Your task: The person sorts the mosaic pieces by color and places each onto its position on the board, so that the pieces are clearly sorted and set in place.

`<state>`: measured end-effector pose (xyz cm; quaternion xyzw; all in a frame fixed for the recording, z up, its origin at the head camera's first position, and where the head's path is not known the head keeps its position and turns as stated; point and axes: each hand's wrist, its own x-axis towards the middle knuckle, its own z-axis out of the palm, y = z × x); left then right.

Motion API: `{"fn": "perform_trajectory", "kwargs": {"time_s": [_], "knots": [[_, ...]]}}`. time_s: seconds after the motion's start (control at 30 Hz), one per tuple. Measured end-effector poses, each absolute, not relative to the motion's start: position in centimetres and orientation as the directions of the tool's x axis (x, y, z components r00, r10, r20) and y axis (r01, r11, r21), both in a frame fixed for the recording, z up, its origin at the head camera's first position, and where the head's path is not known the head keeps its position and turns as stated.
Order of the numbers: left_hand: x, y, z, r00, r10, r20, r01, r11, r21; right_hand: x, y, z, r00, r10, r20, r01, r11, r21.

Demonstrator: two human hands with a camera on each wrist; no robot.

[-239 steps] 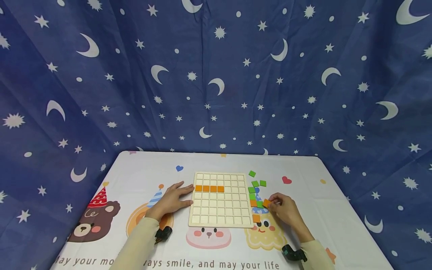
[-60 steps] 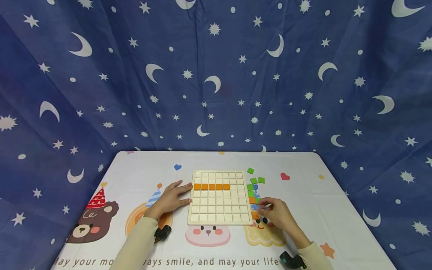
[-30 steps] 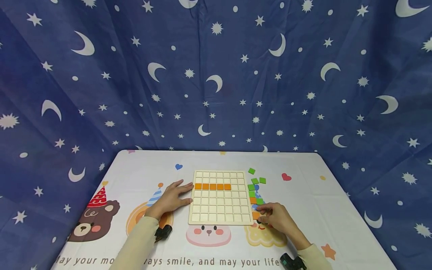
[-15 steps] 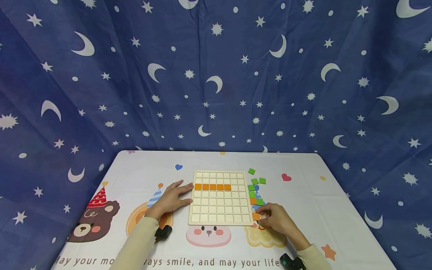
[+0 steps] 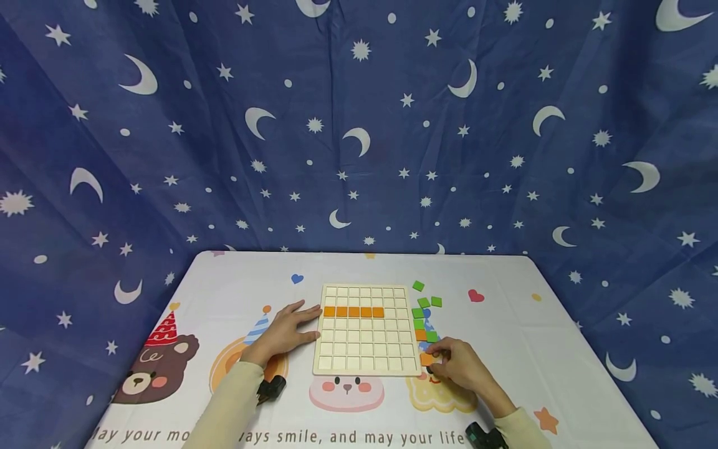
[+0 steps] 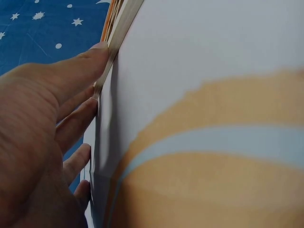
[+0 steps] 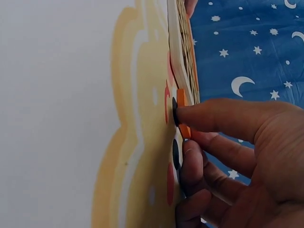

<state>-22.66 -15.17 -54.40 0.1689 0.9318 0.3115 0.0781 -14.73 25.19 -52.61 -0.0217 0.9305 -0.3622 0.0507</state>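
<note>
A pale wooden grid board (image 5: 361, 349) lies flat on the table. A row of several orange square tiles (image 5: 354, 312) fills part of its third line from the back, starting at the left edge. My left hand (image 5: 282, 332) rests beside the board with straight, spread fingers; in the left wrist view the thumb (image 6: 85, 64) touches the board's side. At the board's lower right corner, my right hand (image 5: 459, 363) pinches a loose orange tile (image 5: 426, 360) between thumb and forefinger. The right wrist view shows the thumb against the edge of this orange tile (image 7: 181, 99).
Several green tiles (image 5: 418, 313) are scattered along the board's right side. Another orange tile (image 5: 421, 335) lies among them, next to the board's edge. The white tablecloth (image 5: 505, 324) has printed cartoon figures and lettering. A blue starry curtain (image 5: 359, 125) hangs behind the table.
Since the oldest frame, the orange row has gained one tile at its right end. My right hand has come down and left to the lower orange tile. The left hand stays put.
</note>
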Motion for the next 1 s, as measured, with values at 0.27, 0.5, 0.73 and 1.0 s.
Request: {"fn": "perform_trajectory", "kwargs": {"time_s": [0.27, 0.5, 0.73, 1.0], "knots": [[-22.6, -15.2, -54.4, -0.929, 0.368, -0.042, 0.268, 0.745, 0.611, -14.8, 25.5, -52.2, -0.989, -0.114, -0.091, -0.016, 0.703, -0.711], [-22.7, -15.2, -54.2, -0.928, 0.370, -0.041, 0.270, 0.744, 0.611, -15.8, 25.8, -51.0, -0.995, -0.097, -0.033, -0.046, 0.710, -0.703], [-22.6, -15.1, -54.2, -0.930, 0.363, -0.047, 0.260, 0.746, 0.613, -16.4, 25.5, -50.1, -0.995, -0.104, 0.004, -0.078, 0.713, -0.697], [-22.3, -15.1, -54.3, -0.932, 0.360, -0.042, 0.262, 0.749, 0.609, -17.2, 24.9, -49.8, -0.986, -0.161, 0.050, -0.149, 0.699, -0.700]]}}
